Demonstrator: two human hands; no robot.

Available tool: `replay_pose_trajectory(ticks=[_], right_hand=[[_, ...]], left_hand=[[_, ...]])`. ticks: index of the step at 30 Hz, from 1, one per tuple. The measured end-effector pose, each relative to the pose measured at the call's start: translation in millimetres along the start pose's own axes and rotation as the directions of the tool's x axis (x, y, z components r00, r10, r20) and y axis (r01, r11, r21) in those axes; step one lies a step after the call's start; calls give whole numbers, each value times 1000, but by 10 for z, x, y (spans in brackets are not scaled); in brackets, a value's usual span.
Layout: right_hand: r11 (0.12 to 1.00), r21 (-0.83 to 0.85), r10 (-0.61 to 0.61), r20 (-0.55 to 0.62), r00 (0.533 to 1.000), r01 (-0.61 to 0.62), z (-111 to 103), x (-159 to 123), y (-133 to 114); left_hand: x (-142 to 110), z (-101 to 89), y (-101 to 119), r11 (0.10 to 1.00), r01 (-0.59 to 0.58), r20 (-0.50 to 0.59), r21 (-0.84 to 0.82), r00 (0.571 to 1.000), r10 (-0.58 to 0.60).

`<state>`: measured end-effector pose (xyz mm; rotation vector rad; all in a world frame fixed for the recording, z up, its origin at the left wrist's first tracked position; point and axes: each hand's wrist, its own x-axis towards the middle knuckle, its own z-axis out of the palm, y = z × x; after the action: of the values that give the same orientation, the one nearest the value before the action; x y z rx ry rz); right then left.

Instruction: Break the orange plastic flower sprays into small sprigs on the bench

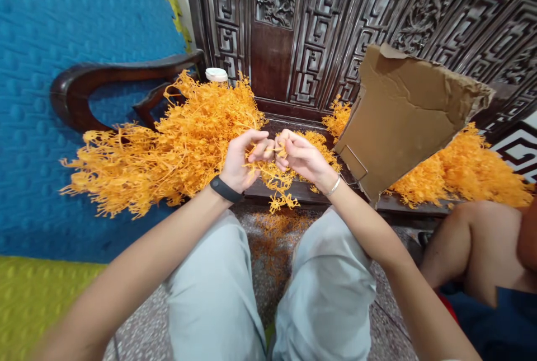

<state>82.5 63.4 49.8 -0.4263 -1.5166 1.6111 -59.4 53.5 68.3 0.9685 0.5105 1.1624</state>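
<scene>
My left hand [245, 158], with a black band on its wrist, has its fingers curled around a thin orange branching plastic piece [268, 151]. Fingertip to fingertip with it, my right hand [300, 155] pinches the same piece; a thin bracelet circles that wrist. Both hands are held over the edge of a dark wooden bench [310, 188]. Left of them rises a large heap of orange branching pieces [197, 131]. Below the hands, a few loose orange pieces [283, 202] hang at the bench edge. My fingers partly hide the held piece.
A brown cardboard sheet [411, 109] leans upright on the right, with another orange heap [453, 170] behind it. A white lid [216, 74] shows behind the left heap. A carved wooden backrest [272, 59] stands behind. Another person's bare leg [478, 249] is at right.
</scene>
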Motion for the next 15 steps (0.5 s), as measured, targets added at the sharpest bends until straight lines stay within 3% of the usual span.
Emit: replay_pose_trajectory(ticks=[4,7,10,15], right_hand=[[999,-23,-33,1,999,33,5,3,-3],[991,-103,-96,-106,990,85,-32,-4,-82],[963,-232,-201,-296,934,133,-159,-16,-173],[937,-339,-261,-510,820,87,-614,-13,-66]], left_hand=[[14,10,0,999,-6,26,-31,1000,7],[22,-32,25,996,-34,-23,-85,999,32],[21,-73,57,994,-68,-90,-91,994,60],[48,-87,34,993,25,-5,-115,1000,-25]])
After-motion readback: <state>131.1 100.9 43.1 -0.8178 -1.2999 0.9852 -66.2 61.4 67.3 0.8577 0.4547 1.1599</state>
